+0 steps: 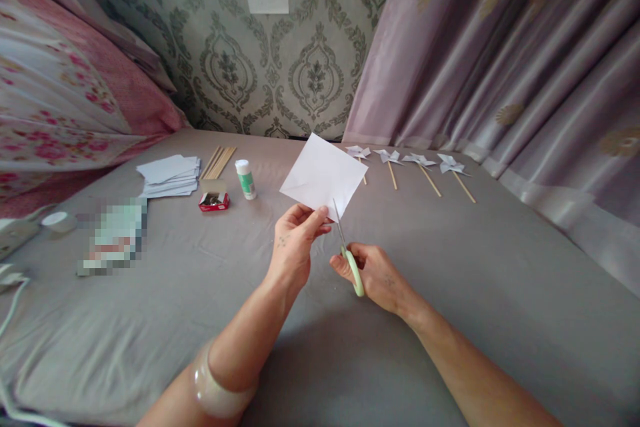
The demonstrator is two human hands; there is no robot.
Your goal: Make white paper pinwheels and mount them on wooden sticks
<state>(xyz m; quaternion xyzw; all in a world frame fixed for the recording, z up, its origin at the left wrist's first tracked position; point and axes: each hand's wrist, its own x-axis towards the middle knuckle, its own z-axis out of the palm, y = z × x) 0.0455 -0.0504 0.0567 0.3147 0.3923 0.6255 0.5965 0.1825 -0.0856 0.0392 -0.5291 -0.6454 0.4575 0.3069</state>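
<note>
My left hand [295, 243] pinches the lower corner of a white paper square [324, 175], holding it up over the grey bed sheet [210, 320]. My right hand [376, 275] grips green-handled scissors [350, 255]. Their thin blades point up and touch the paper's lower edge, just right of my left thumb.
A stack of white paper squares [169, 176], wooden sticks [219, 161], a glue bottle [245, 179] and a small red box of pins [214, 201] lie at the left back. Several finished paper pinwheels [417, 165] on sticks lie at the back right by the curtain [500, 60]. A blurred packet [114, 237] lies at the left.
</note>
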